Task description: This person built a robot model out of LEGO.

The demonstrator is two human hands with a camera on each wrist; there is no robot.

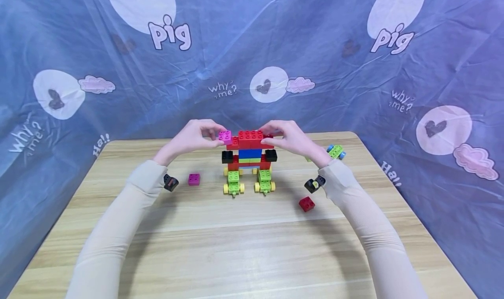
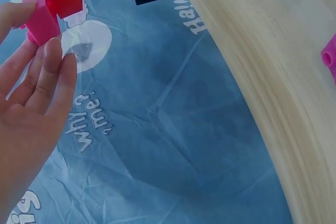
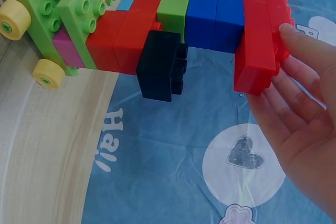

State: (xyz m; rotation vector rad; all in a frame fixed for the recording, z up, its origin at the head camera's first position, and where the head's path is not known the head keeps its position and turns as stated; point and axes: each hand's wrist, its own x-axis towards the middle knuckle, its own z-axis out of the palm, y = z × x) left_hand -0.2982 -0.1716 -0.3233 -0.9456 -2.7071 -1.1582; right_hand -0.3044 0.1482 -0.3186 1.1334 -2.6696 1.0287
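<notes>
A figure of toy building blocks stands on the wooden table, with a blue middle [image 1: 250, 154], black bricks [image 1: 227, 157] at its sides and green wheeled bases [image 1: 233, 184] underneath. At its upper left, my left hand [image 1: 194, 136] pinches a pink brick [image 2: 43, 19] between thumb and fingers; the brick sits over the end of the red top row. On the other side, my right hand [image 1: 290, 137] grips the right end of that red row [image 3: 257, 59], thumb on the studded side and fingers behind. Part of this end is hidden by the fingers in the head view.
A magenta brick [image 1: 194, 179] lies on the table left of the figure. Toward the right are a loose red brick [image 1: 306, 204] and a green piece with blue wheels [image 1: 336, 151] beyond my right forearm. A blue printed cloth [image 1: 236, 41] hangs behind the table [image 1: 236, 255].
</notes>
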